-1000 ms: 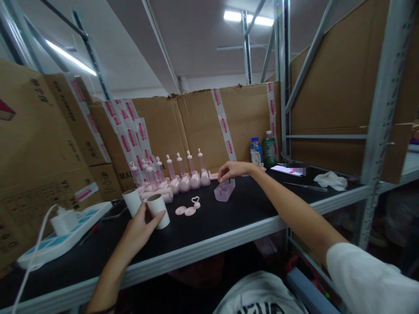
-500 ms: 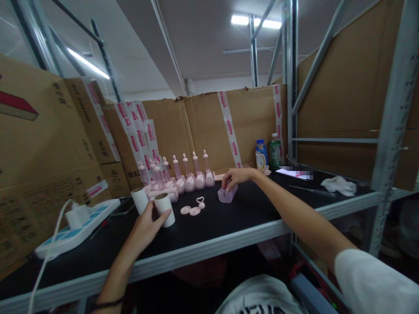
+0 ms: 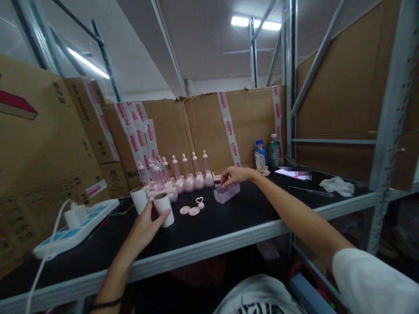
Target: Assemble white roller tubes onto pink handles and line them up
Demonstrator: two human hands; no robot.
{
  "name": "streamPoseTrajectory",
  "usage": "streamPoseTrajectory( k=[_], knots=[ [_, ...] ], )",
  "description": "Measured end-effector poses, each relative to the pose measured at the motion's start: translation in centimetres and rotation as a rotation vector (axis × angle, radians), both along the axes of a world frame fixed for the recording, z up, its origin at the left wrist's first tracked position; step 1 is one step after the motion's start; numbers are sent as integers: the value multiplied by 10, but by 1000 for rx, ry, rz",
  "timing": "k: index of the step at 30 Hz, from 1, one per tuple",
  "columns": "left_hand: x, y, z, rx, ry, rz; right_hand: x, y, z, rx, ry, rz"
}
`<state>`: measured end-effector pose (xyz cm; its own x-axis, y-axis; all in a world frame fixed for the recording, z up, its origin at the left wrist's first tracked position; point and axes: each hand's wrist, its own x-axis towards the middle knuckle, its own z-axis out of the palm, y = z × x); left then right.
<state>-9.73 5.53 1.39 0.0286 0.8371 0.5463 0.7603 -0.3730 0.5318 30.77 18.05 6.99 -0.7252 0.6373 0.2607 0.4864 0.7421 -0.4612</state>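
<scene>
My left hand (image 3: 149,222) is wrapped round a white cardboard tube (image 3: 164,211) that stands on the black tabletop. A second white tube (image 3: 139,200) stands just behind it, beside my fingers. Over a small lilac box (image 3: 226,195), my right hand (image 3: 236,175) has its fingers bent down and pinched at the box's opening; whatever is between the fingertips is too small to make out. Flat pink discs (image 3: 189,211) and a pink heart-shaped loop piece (image 3: 199,202) lie between the two hands.
Several pink bottle-like pieces with tall clear stems (image 3: 189,181) stand in a row at the back. A white power strip (image 3: 77,226) lies at left. At right are a blue-capped bottle (image 3: 261,156), a green bottle (image 3: 274,151), tweezers (image 3: 310,191) and a white cloth (image 3: 337,186).
The lilac box has turned so its long side now shows, and my right hand has shifted slightly left over it. My left hand stays on the tube.
</scene>
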Motion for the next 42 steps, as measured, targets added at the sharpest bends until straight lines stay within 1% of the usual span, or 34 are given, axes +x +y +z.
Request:
streamPoseTrajectory(
  k=[3,5,7,10,14,16,19,23,29,36,38,42],
  knots=[
    [-1,1,-1,-6,-15,-5,0,-2,2,63,47,-71],
    [-2,2,-2,-16,-26,-8,0,-2,2,69,106,-92],
    [-2,3,-3,-22,-34,-15,-1,0,0,30,191,-85],
    [-2,3,-3,-23,-37,-22,-3,3,-4,-79,311,-65],
    [0,1,-1,-12,-13,-16,-5,0,-5,-177,431,-13],
    [1,-1,0,-14,-12,-19,-5,-3,-5,-207,442,21],
    [3,-3,1,-27,-18,-17,-7,-5,-4,-219,396,73],
    [3,-3,1,-28,-4,3,-10,-3,-7,-209,354,124],
    [4,-3,0,-16,-8,-4,-10,-4,-5,-165,301,127],
    [9,-10,6,-20,3,10,-6,-14,3,-172,311,71],
    [9,-10,6,-23,1,4,-4,-16,7,-138,335,53],
    [8,-6,3,-18,-5,-8,-2,-18,12,-13,442,9]
  ],
)
